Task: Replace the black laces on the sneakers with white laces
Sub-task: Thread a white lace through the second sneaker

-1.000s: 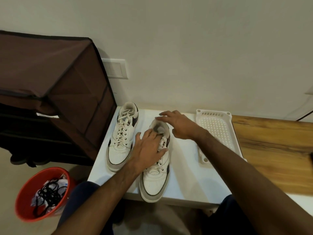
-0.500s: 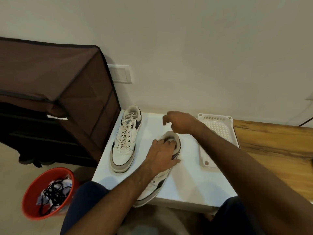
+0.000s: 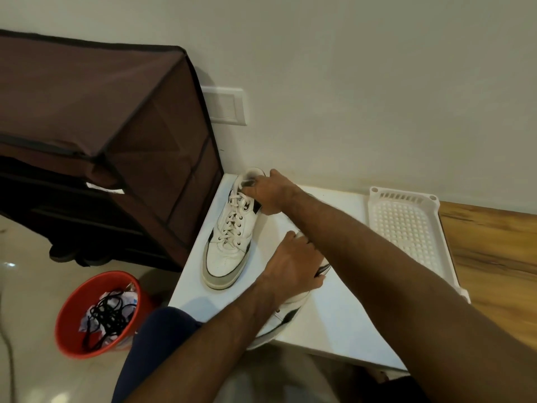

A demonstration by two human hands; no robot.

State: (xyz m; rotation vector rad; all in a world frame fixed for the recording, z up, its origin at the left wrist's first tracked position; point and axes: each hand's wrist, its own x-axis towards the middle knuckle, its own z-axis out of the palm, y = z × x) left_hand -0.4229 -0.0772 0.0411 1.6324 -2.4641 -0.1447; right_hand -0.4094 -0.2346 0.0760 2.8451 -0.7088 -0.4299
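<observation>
Sneakers (image 3: pixel 229 234) — white-laced | hands (image 3: pixel 293 264) gripping each | no legible branding

One view only — a wide-angle camera worn on the person's head, which looked forward and steeply down. It sat close above the white table (image 3: pixel 334 301), both forearms running in from the lower edge toward the hands. Lines bowed toward the frame edges. The view took in the wall (image 3: pixel 348 82) ahead, a brown fabric rack (image 3: pixel 116 112) at left, the floor (image 3: pixel 29 301) at lower left — no second view to share ground with.
</observation>
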